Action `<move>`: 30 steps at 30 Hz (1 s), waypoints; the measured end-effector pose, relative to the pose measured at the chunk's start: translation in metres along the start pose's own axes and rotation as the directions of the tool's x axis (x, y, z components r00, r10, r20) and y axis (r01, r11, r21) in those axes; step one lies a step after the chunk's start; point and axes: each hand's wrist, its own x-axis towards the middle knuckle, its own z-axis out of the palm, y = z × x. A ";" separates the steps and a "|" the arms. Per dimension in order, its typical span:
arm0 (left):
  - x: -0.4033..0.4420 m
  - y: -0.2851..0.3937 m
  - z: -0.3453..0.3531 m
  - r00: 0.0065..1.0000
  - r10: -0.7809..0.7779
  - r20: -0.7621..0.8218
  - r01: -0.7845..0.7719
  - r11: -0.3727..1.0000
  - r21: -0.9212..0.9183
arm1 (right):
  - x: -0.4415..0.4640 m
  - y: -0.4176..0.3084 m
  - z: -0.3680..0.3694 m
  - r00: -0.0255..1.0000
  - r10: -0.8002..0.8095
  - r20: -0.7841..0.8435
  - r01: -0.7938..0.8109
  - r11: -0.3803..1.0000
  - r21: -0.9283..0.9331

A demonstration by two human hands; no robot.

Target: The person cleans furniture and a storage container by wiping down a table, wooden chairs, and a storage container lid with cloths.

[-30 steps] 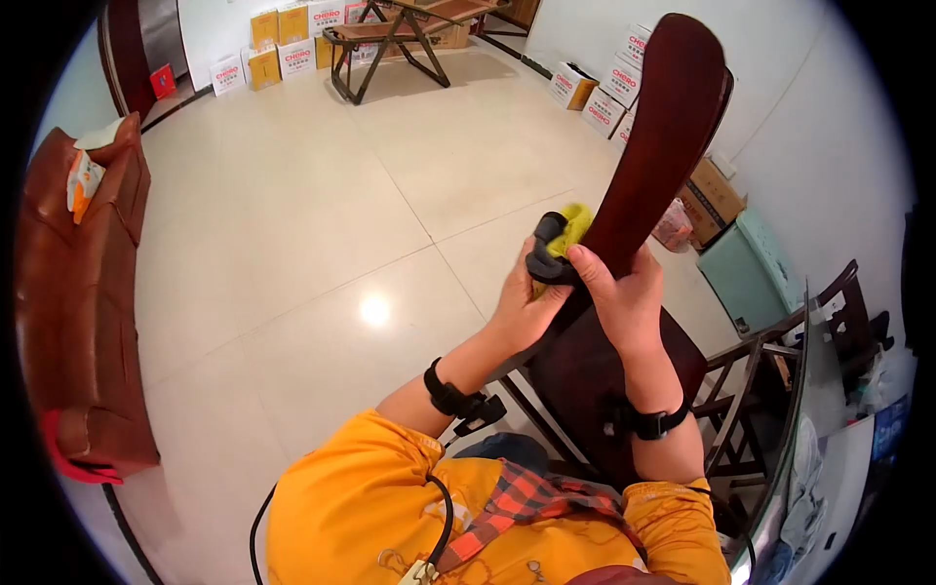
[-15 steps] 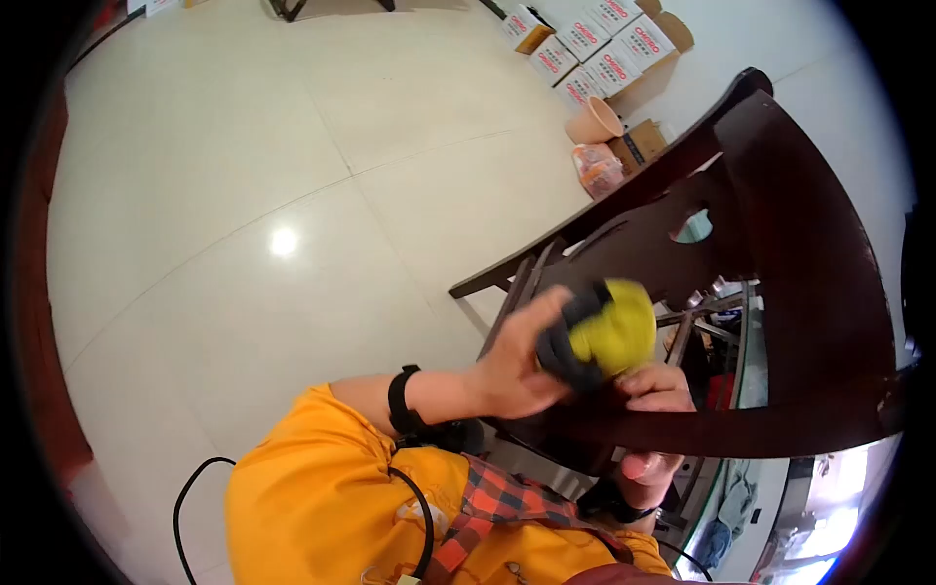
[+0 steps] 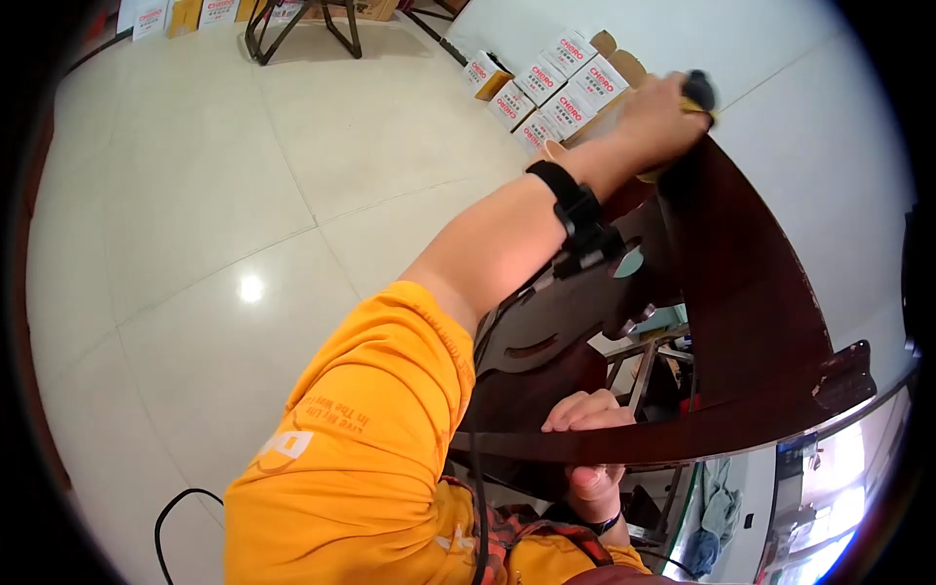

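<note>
Dark red-brown wood, glossy as lacquer, fills the space around both hands: it is a chair (image 3: 717,253), its back turned up towards the person. The left hand (image 3: 655,122) has just swung away from beside the right hand (image 3: 595,414), where it was half a second ago, and is now at the far end of the top rail (image 3: 746,292). Its fingers are closed around a bunched cloth (image 3: 699,90), dark grey with a little yellow showing. For the work in hand, that seems to shift the cloth's attention from the near side of the back to its far corner, while the other hand serves as the anchor. Whether the cloth presses on the wood or only skims it, I cannot tell; the hand hides much of the contact.

The right hand pinches the near side post (image 3: 682,439), fingers over one face and thumb against the other. From that grip, the post runs along to the near corner (image 3: 846,375), where pale nicks break the dark finish. The top rail curves from there up to the cloth, wide and smooth, with soft light along its face. Between the two grips lies the back panel (image 3: 561,302), with a curved slot and a leaf-like opening cut through it. The pale tiled floor (image 3: 214,195) spreads beyond the left forearm, and white boxes (image 3: 565,107) are stacked past it, near the wall.
</note>
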 end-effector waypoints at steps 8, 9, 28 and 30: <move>-0.010 -0.025 -0.003 0.986 0.015 0.169 0.012 0.987 -0.158 | 0.010 0.005 0.011 1.000 -0.020 -0.012 0.020 1.000 0.015; -0.024 -0.023 -0.003 0.987 0.057 0.153 -0.025 0.979 -0.202 | 0.010 0.006 0.010 1.000 -0.021 -0.012 0.021 1.000 0.016; -0.126 0.054 -0.045 0.864 0.475 -0.165 -0.499 0.850 -0.166 | 0.012 0.020 0.007 0.989 -0.146 -0.005 0.144 0.984 -0.106; -0.120 0.042 -0.048 0.938 0.346 0.000 -0.340 0.922 -0.184 | 0.015 0.020 0.005 0.990 -0.140 0.031 0.142 0.983 -0.112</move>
